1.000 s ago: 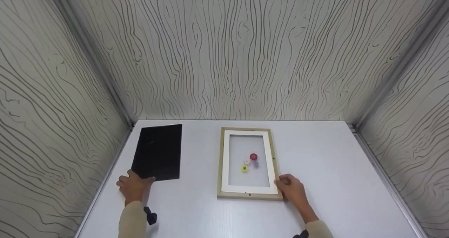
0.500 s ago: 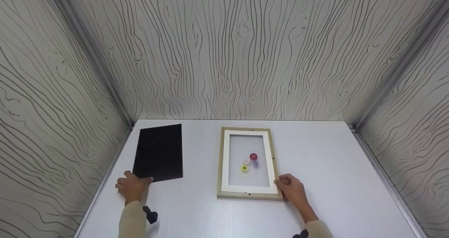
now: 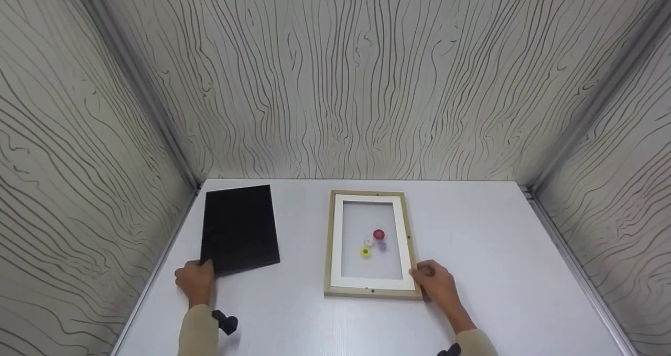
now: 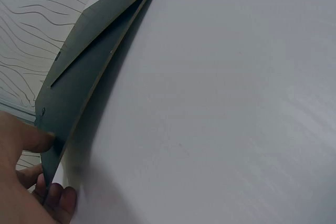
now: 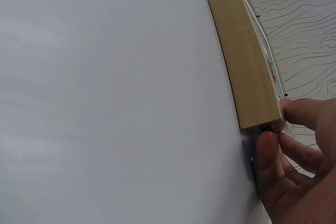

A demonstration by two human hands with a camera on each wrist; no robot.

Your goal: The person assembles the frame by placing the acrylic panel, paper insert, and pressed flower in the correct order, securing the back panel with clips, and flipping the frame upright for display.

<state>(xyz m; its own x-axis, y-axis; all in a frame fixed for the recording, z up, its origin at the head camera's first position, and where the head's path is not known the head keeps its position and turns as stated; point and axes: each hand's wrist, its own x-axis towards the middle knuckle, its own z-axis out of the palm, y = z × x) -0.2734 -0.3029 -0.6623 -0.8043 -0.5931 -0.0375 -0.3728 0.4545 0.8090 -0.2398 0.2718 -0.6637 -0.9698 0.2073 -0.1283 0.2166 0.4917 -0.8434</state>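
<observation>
In the head view, a black backing board [image 3: 240, 227] is at the left of the table. My left hand [image 3: 196, 280] pinches its near left corner, thumb on top and fingers underneath. The left wrist view shows the board's edge lifted over the tabletop, with a stand flap [image 4: 97, 38] on one face. A light wooden picture frame [image 3: 361, 293] with a white mat [image 3: 337, 240] lies flat near the middle. My right hand [image 3: 437, 282] grips the frame's near right corner. Inside the mat opening rest a red flower [image 3: 378, 234], a yellow flower [image 3: 365, 251] and paler small pieces [image 3: 381, 246].
The white table [image 3: 487, 230] backs onto a wall [image 3: 341, 83] with a wood-grain pattern. Similar panels rise at the left and right. White tabletop separates the board from the frame.
The black board has turned slightly, its near right corner shifting to the right. My left thumb has drawn in toward the board's corner. The right hand and frame stay put.
</observation>
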